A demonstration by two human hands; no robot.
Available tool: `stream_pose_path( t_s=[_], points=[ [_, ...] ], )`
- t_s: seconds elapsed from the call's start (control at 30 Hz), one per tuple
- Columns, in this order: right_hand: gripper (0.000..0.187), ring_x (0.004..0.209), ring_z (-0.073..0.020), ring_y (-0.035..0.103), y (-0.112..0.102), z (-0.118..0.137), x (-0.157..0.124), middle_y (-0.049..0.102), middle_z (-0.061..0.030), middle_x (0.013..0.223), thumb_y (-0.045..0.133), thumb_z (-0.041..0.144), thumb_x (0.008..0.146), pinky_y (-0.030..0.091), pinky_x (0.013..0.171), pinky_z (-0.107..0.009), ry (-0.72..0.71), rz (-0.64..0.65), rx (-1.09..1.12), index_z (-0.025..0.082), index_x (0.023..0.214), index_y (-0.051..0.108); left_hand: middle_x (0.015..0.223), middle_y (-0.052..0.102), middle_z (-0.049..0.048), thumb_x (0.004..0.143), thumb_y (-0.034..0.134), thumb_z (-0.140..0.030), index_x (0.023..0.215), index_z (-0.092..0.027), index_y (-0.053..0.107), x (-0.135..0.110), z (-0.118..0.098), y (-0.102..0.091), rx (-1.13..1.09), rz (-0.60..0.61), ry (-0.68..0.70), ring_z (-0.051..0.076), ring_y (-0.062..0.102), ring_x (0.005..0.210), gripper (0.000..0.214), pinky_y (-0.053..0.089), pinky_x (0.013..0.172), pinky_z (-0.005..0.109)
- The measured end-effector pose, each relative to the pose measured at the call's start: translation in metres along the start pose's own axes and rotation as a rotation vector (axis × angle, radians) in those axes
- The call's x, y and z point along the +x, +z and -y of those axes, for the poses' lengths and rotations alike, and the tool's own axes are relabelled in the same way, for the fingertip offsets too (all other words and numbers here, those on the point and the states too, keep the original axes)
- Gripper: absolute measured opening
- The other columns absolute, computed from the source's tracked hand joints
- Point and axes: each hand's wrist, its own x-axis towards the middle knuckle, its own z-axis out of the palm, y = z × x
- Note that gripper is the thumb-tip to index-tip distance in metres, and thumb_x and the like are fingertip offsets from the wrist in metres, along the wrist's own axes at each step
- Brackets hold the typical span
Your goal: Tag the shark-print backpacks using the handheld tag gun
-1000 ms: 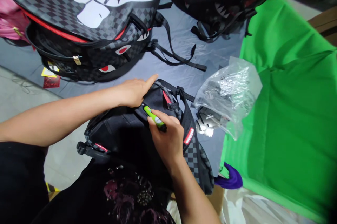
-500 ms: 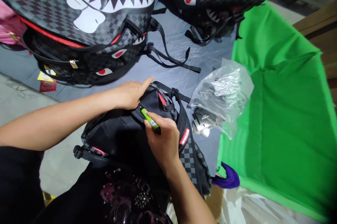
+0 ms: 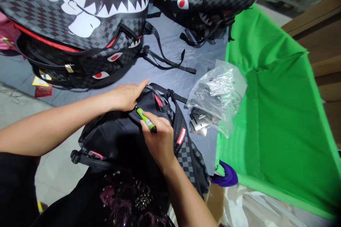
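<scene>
Fingers of right hand (image 3: pixel 157 141) pinched round green marker (image 3: pixel 145 120), tip down on black backpack (image 3: pixel 125 138) at person's lap. Left hand (image 3: pixel 125 96) flat, fingers extended, pressing backpack's top edge. Clear plastic bag (image 3: pixel 218 92) just right of backpack; 2 shark-face backpacks (image 3: pixel 80 14) beyond it.

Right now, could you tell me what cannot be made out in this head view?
- Green tool: its tip hidden by the left hand, its rear by the right hand.
- Clear bag: contents blurred by crinkled plastic.
- Red tag: lettering too small.
</scene>
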Motion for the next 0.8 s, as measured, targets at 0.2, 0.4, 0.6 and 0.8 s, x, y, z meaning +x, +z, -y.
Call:
stream_pose_path(
  t_s=[0.2,0.4,0.6,0.8],
  points=[
    [0.018,0.084,-0.0172,0.07,0.015,-0.005,0.002,0.077,0.0001,0.1,0.07,0.018,0.084,0.05,0.087,-0.031,0.088,0.003,0.103,0.022,0.101,0.075,0.132,0.06,0.0183,0.087,0.054,-0.026,0.158,-0.018,-0.003,0.004,0.002,0.001,0.035,0.004,-0.013,0.032,0.061,0.119,0.091,0.05,0.091,0.035],
    [0.011,0.098,-0.0174,0.07,-0.033,-0.002,0.006,0.074,-0.0036,0.11,0.066,0.03,0.088,0.054,0.091,-0.031,0.154,-0.017,0.489,0.021,0.092,0.069,0.132,0.06,0.0177,0.088,0.053,-0.029,0.158,-0.021,-0.003,0.008,0.009,0.005,-0.009,-0.013,0.036,0.035,0.061,0.118,0.089,0.051,0.091,0.041],
    [0.018,0.093,-0.0221,0.066,-0.123,-0.108,-0.01,0.069,-0.0093,0.095,0.049,0.03,0.095,0.051,0.086,-0.036,0.226,-0.454,-0.269,0.017,0.093,0.063,0.139,0.056,0.0186,0.089,0.052,-0.029,0.158,-0.022,-0.001,0.006,0.009,0.006,-0.031,-0.038,0.028,0.036,0.058,0.123,0.088,0.05,0.095,0.044],
    [0.05,0.092,-0.0273,0.068,-0.102,-0.191,-0.003,0.057,-0.0212,0.13,0.048,0.044,0.099,0.047,0.067,-0.032,0.482,0.221,-0.95,0.012,0.137,0.051,0.143,0.053,0.0167,0.086,0.057,-0.029,0.158,-0.023,-0.002,0.001,-0.001,-0.001,-0.004,0.004,-0.026,0.032,0.057,0.127,0.093,0.048,0.099,0.038]
  ],
)
